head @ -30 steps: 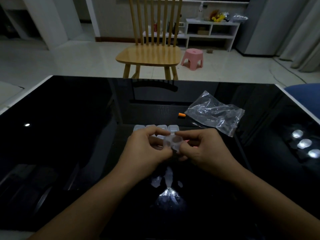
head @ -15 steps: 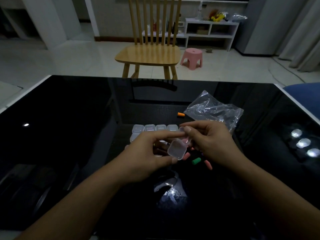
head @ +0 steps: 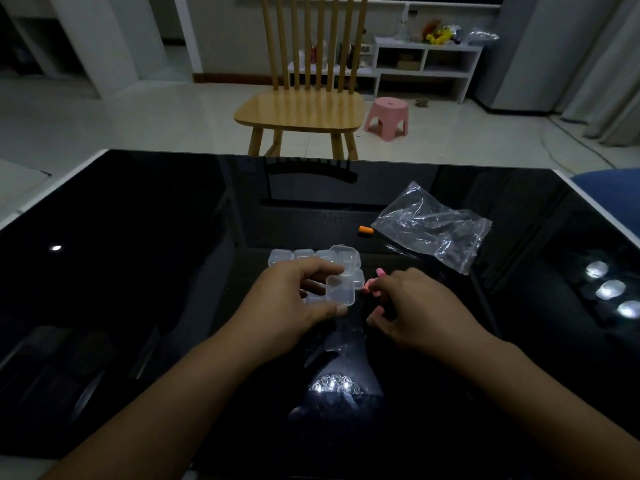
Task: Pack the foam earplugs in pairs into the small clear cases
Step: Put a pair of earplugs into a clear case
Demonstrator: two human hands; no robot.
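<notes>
While the left hand (head: 294,299) grips an open case (head: 341,289) at frame centre, lid up, presumably ready for loading, the right hand (head: 415,306) pinches pink earplugs (head: 372,284) just right of it.

Single head-worn wide-angle view, looking forward and down from close above the black counter (head: 138,271); a wooden chair (head: 301,109) stands beyond its far edge.
</notes>
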